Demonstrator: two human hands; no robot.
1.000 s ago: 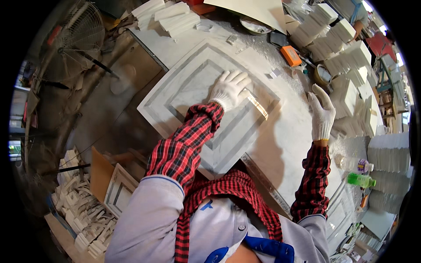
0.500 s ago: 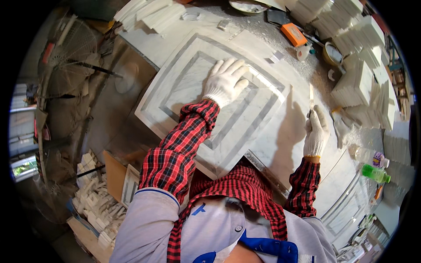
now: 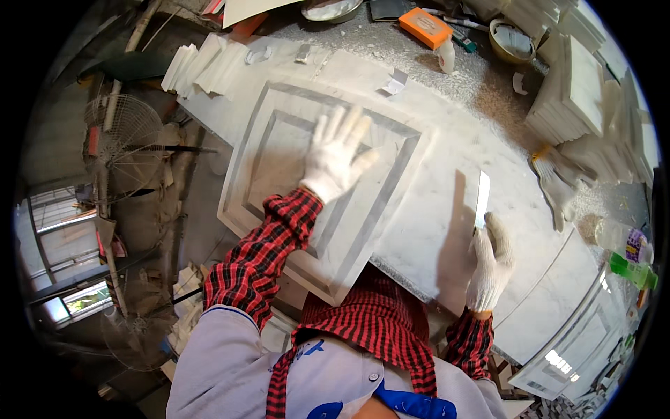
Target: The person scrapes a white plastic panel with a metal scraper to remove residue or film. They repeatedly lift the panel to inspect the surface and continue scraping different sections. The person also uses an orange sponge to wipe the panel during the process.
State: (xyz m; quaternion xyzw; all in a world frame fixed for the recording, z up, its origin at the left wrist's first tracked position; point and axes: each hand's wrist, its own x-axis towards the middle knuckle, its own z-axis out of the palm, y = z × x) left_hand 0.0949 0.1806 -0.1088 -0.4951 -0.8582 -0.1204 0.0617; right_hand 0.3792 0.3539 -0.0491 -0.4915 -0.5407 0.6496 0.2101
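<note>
My left hand [image 3: 336, 157], in a white knit glove, lies with fingers spread over a pale marble panel [image 3: 377, 209] inlaid with grey rectangular bands, one inside another. Motion slightly blurs its fingertips, so I cannot tell how firmly they touch the surface. To the right of the panel, my right hand [image 3: 491, 265], gloved likewise, is closed round the handle of a knife [image 3: 483, 194]. Its flat, light blade points away from me and stands just above the white slab [image 3: 433, 188], where its shadow falls. The handle is mostly hidden in the glove.
Stacks of white tiles [image 3: 569, 91] stand at the far right, with more slabs [image 3: 209, 66] at the far left. An orange box [image 3: 424, 26] and a bowl [image 3: 513, 40] sit at the back. Spare gloves [image 3: 555, 183], a green bottle [image 3: 631, 271] and another panel [image 3: 569, 353] lie rightward.
The whole view has shifted and turned. My left hand has slid leftward over the panel, fingers still spread. The knife stays in my right hand, its blade now showing more broadly.
</note>
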